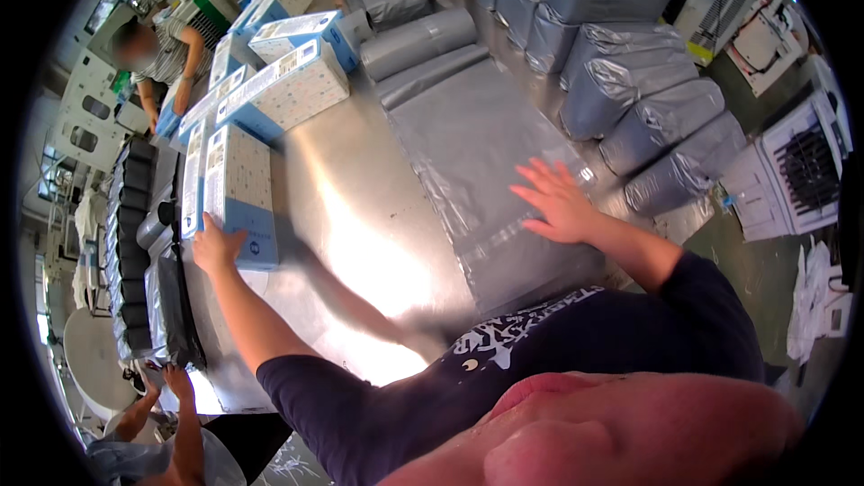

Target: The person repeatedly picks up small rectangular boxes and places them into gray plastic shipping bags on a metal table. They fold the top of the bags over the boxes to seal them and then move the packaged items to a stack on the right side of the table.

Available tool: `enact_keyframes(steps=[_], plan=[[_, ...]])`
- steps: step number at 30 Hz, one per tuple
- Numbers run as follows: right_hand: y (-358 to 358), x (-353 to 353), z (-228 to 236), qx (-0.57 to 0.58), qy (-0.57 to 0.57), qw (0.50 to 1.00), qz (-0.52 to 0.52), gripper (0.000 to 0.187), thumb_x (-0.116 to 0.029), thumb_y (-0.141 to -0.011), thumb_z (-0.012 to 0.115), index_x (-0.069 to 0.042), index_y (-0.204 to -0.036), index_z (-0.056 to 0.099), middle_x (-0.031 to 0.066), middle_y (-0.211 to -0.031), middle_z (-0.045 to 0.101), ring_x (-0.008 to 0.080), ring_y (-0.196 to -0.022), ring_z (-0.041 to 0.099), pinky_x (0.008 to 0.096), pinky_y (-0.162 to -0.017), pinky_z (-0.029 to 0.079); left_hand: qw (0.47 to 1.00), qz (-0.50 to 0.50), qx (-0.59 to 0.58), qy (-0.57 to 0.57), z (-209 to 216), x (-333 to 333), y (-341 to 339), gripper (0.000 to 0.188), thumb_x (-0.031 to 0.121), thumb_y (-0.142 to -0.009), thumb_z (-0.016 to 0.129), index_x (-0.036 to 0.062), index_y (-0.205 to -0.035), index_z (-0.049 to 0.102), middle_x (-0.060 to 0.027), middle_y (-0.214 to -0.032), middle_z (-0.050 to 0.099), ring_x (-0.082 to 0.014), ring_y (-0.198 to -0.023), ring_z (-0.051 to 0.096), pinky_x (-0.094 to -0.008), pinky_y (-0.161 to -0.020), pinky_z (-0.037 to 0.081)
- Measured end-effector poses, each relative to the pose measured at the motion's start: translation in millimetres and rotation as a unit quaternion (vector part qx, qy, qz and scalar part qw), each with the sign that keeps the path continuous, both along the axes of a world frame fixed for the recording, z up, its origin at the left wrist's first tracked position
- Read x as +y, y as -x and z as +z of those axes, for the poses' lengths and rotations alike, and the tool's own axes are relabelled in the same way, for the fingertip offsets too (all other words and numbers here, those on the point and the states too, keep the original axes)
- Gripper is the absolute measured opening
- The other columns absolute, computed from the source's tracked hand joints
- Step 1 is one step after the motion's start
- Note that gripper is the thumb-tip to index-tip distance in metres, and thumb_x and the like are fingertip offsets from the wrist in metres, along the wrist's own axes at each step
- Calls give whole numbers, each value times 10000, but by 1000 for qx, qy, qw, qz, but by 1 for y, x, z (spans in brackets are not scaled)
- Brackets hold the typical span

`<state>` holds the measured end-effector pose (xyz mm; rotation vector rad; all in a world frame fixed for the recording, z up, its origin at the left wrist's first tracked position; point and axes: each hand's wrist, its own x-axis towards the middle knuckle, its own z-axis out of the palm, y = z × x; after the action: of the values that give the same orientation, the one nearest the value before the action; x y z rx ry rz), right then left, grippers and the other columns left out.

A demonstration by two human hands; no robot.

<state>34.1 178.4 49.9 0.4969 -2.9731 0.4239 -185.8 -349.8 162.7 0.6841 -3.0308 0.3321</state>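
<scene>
- A head-worn camera looks down at a shiny metal worktable, with the person's two bare forearms reaching in from the lower edge.
- The left hand rests against the near end of a flat white and blue cardboard box with a dotted pattern. The fingers curl over the box's lower edge, gripping it. The box lies on the left side of the table.
- The right hand lies palm down with fingers spread wide on a flat grey plastic mailing bag. The bag is stretched lengthwise down the middle of the table, and the hand presses near its closer end.
- Beyond the gripped box, more white and blue boxes lie in a loose row along the table's left edge.
- Rolled grey plastic bags sit at the far end of the flat bag.
- Packed grey parcels are stacked along the right side of the table.
- Another person in a striped shirt stands at the far left.
- A third person's hands show at the lower left, near a dark stack of bags.
</scene>
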Motion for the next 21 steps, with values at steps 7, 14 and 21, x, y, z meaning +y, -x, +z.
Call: enact_keyframes(steps=[7, 14, 21], plan=[[-5, -38, -22, -35, -39, 998, -26, 628, -426, -840, 556, -113, -1359, 390, 132, -1447, 298, 322, -1373, 191, 546, -1073, 182, 917, -138, 120, -355, -69, -119, -11, 691, 358, -738, 645, 49, -1322, 441, -224, -1203, 528, -347, -1051, 552, -384, -901, 435], [-32, -58, 15, -111, 606, 787, 28, 744, -269, -846, 634, -65, -1430, 221, 128, -1463, 278, 264, -1362, 222, 360, -1070, 265, 606, -254, 112, -746, -82, 70, -193, 817, 70, -770, 652, 34, -1436, 181, -167, -1387, 348, -266, -1198, 436, -381, -953, 415], [-56, -11, 2, -290, 475, 829, -56, 660, -191, -848, 624, -17, -1392, 294, 167, -1241, 525, 232, -1130, 511, 343, -966, 396, 602, -313, 68, -731, -106, 239, -147, 697, 148, -827, 652, 7, -1382, 254, -171, -1338, 383, -254, -1134, 499, -312, -866, 463]])
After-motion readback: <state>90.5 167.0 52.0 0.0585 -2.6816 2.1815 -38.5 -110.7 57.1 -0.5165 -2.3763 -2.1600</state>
